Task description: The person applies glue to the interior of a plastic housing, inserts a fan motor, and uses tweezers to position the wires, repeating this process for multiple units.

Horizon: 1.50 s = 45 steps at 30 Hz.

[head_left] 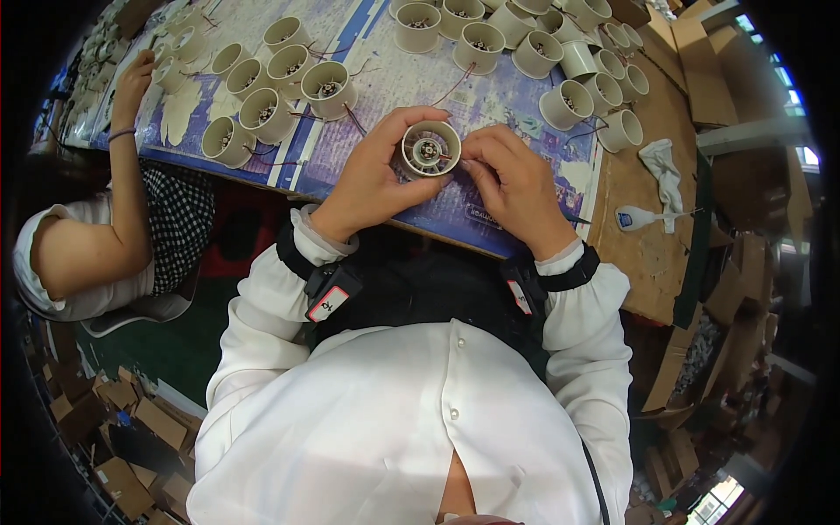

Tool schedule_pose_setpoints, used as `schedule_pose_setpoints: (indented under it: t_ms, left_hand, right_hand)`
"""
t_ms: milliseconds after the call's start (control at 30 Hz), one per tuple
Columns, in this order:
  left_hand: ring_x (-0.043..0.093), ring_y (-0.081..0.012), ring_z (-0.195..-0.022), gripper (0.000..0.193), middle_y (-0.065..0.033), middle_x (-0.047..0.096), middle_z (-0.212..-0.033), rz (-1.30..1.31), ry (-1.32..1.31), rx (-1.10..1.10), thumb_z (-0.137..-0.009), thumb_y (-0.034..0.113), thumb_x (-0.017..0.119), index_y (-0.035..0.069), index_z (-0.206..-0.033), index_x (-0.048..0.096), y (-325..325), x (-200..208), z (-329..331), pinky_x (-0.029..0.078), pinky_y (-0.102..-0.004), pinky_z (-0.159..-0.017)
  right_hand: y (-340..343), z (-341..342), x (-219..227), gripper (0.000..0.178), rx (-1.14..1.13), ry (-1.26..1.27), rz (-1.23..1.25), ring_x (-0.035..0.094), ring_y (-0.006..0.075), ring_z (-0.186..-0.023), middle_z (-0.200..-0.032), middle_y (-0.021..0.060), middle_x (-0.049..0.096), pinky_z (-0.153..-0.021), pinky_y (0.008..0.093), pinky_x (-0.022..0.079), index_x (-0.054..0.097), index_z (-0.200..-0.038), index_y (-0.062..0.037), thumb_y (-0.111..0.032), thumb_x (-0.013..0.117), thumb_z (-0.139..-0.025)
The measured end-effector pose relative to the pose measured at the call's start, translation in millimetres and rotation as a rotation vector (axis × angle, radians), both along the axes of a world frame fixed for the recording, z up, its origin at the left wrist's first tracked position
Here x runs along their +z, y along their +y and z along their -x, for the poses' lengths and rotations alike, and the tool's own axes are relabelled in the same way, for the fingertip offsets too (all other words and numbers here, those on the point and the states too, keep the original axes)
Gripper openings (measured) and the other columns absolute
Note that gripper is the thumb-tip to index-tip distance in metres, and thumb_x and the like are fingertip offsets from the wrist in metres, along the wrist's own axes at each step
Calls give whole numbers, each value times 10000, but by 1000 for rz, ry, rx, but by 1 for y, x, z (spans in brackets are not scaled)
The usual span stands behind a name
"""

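A cream-coloured round plastic housing [430, 150] is held over the near part of the table, its open mouth facing up. Inside it sits a small metal motor-like part, with a bit of red wire by the inner wall. My left hand [378, 173] wraps round the housing from the left, thumb along the near side and fingers behind. At the right rim, my right hand [516, 177] is closed, with thumb and fingertips pinched together against or very near the housing. What lies between those fingertips is too small to make out.
Similar housings with red and black wires stand in groups at the left [328, 89] and right [537, 54]. A white cloth [661, 171] and a small squeeze bottle [632, 217] lie on bare brown board [647, 254]. At far left, a co-worker's hand [136, 77] reaches toward other housings.
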<state>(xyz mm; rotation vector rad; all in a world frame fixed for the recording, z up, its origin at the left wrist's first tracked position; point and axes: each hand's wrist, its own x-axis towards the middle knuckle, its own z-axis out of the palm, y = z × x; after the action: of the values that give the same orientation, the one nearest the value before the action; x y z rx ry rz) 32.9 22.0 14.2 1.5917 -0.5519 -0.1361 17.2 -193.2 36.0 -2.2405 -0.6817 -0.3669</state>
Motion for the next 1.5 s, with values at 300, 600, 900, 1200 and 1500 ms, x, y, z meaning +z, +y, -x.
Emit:
schedule_pose_setpoints:
  t_ms: [300, 600, 900, 1200, 1500]
  left_hand:
    - [571, -148, -1196, 675, -63, 586, -1306, 137, 117, -28, -826, -21, 745, 47, -1431, 454, 5, 1, -2, 466, -301, -1026]
    - [552, -175, -1257, 695, -107, 574, -1375, 224, 293, -48, -884, -32, 672, 40, -1503, 364, 4, 4, -5, 442, -319, -1071]
    - [564, -180, -1246, 673, -123, 585, -1372, 198, 241, 16, -887, -18, 658, 39, -1487, 358, -7, 7, -6, 482, -319, -1038]
    - [606, -125, -1058, 633, -51, 629, -1157, 183, 255, 143, -797, 47, 767, 43, -1356, 468, -10, -3, -8, 504, -284, -924]
    - [619, -117, -1015, 611, -52, 636, -1127, 150, 159, 224, -767, 34, 762, 40, -1310, 481, -16, -1, -5, 514, -273, -890]
  right_hand:
    - [0, -1, -1, 136, 19, -76, 44, 663, 307, -773, -872, 83, 644, -622, 386, 525, 663, -955, -91, -58, 734, -844]
    - [0, 1, 1, 179, 40, -63, 61, 674, 312, -797, -912, 121, 672, -678, 360, 530, 676, -1001, -32, 11, 726, -835]
    - [2, 3, 0, 210, 28, -95, -23, 699, 308, -827, -949, 121, 704, -703, 356, 558, 692, -1032, -33, 29, 715, -833]
    - [3, 7, 7, 261, 50, -293, 233, 706, 283, -805, -949, 99, 714, -666, 357, 565, 711, -1040, -57, 20, 722, -791]
    - [9, 9, 2, 215, 18, -133, 21, 691, 250, -736, -928, 90, 694, -626, 335, 540, 697, -1036, -45, 2, 727, -828]
